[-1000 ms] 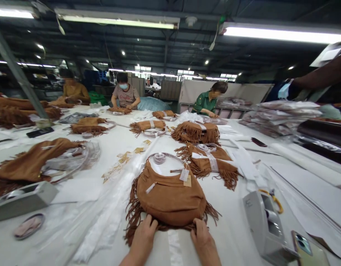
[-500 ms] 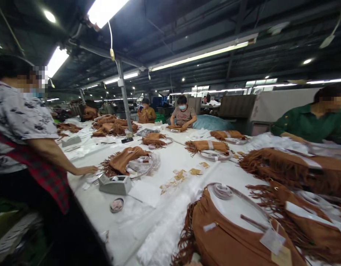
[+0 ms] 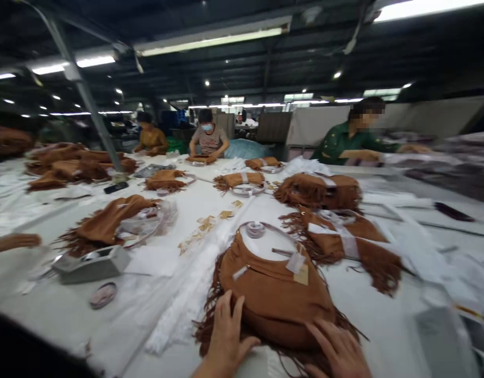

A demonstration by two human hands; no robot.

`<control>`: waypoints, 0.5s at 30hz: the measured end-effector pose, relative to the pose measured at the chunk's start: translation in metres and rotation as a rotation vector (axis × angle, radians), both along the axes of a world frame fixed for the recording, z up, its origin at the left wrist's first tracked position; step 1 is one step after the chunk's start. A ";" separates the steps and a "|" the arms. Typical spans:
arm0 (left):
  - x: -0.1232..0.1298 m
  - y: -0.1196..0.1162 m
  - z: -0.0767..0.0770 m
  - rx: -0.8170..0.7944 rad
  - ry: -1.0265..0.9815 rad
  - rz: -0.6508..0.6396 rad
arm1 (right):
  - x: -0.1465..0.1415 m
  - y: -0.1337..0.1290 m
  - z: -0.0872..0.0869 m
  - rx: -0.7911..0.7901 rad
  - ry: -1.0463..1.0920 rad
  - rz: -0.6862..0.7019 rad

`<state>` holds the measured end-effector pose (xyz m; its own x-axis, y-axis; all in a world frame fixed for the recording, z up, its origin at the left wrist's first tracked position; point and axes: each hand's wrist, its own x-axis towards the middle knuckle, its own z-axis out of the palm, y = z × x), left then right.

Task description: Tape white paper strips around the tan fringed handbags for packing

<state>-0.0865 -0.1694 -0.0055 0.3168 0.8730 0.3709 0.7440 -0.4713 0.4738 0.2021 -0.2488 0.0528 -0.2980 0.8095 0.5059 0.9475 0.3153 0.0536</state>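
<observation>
A brown fringed shoulder bag (image 3: 279, 299) lies flat on the white table in front of me, its strap looped away from me. A coil of wrapped strap (image 3: 255, 229) sits inside that loop. A clear tab and a tan hang tag (image 3: 301, 274) rest on the bag's right side. My left hand (image 3: 228, 333) is at the bag's lower left edge, over the fringe, fingers spread. My right hand (image 3: 336, 346) lies at its lower right edge with the fingers stretched out. Neither hand grips anything that I can see.
Folded brown bags (image 3: 344, 236) lie to the right, another (image 3: 112, 220) to the left behind a grey tape dispenser (image 3: 92, 264). A tape roll (image 3: 103, 295) and tan tags (image 3: 204, 226) lie nearby. A co-worker's hand (image 3: 16, 242) reaches in at left; other people work across the table.
My view has swung to the right. Both my hands now show at the bag's near edge; earlier only a fingertip showed at the bottom. The co-worker at left is mostly out of view.
</observation>
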 end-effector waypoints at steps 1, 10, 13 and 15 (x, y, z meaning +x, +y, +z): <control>0.005 0.001 0.004 0.017 0.019 -0.021 | -0.002 -0.003 0.007 -0.043 -0.072 0.001; 0.027 0.017 0.022 0.070 0.104 -0.227 | -0.026 0.014 0.019 -0.263 -0.051 -0.098; 0.037 0.026 0.037 -0.041 0.118 -0.315 | -0.028 0.013 0.017 -0.282 -0.019 -0.122; 0.041 0.031 0.045 -0.121 0.158 -0.389 | -0.030 0.015 0.014 -0.299 0.002 -0.153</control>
<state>-0.0455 -0.1381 0.0395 0.6751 0.7118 0.1939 0.5902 -0.6788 0.4369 0.1723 -0.2336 0.0666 -0.1609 0.9575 0.2393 0.9850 0.1711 -0.0221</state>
